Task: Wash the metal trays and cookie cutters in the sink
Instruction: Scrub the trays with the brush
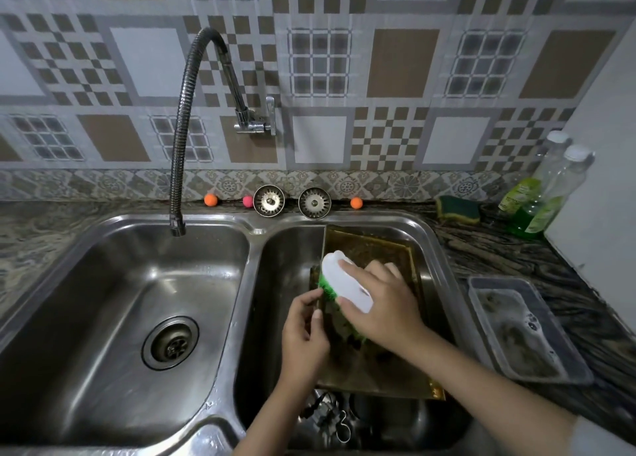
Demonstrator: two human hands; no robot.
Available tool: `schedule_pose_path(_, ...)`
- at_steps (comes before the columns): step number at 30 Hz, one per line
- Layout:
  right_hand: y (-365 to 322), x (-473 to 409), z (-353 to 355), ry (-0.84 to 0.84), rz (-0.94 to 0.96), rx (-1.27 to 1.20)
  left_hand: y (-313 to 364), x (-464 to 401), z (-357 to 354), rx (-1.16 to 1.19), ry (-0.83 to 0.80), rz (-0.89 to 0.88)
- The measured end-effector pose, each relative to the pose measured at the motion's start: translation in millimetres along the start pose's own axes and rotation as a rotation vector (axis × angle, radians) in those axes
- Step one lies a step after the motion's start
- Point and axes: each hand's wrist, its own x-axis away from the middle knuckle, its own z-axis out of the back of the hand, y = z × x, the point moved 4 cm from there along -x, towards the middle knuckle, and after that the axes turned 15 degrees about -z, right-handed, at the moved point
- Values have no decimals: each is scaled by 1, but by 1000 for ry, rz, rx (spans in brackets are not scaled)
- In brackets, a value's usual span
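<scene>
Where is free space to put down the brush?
The left basin is bare around its drain. Counter between sponge and plastic tub is also free. The right basin is crowded: tray, both hands, brush, cutters below.
</scene>
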Motion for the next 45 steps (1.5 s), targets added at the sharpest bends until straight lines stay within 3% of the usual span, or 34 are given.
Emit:
schedule_pose_path(5, 40, -38, 14, 115, -274, 5, 7, 3, -3, 21, -19, -17)
schedule_pose_path(9, -15, 26, -1, 93, -92, -46, 1, -9, 2, 9, 76, -16)
schedule_pose_path(11, -5, 44, 1, 41, -30, -54, -3, -14, 16, -9, 137, -15)
schedule_pose_path(15, 46, -9, 18, 159, -305, -51, 7, -12, 12, -13, 52, -66)
schedule_pose_path(17, 28, -19, 17, 205, -360, -71, 15, -9, -2, 11, 42, -68)
schedule_pose_path(20, -22, 17, 4, 174, -189, -86, 11, -16, 0, 51, 146, -15)
schedule_pose_path(22, -18, 43, -3, 99, -107, -112, 4, -20, 16, 51, 215, 37)
schedule_pose_path(24, 12, 31, 1, 117, -161, -96, 3, -19, 27, 62, 215, 50)
schedule_pose_path(26, 36, 6, 5, 156, -330, -78, 7, -15, 20, 84, 142, 57)
schedule_pose_path(28, 25, -2, 5, 200, -374, -98, 13, -12, 6, 117, 98, 56)
schedule_pose_path(33, -13, 45, -5, 129, -128, -134, -2, -17, 11, 181, 201, 150)
schedule_pose_path(38, 29, 7, 4, 218, -344, -72, 5, -11, 2, 224, 137, 158)
schedule_pose_path(42, -21, 40, -4, 207, -198, -136, 6, -18, 0, 216, 178, 156)
schedule_pose_path(45, 1, 40, -3, 195, -138, -102, 0, -18, 12, 251, 216, 189)
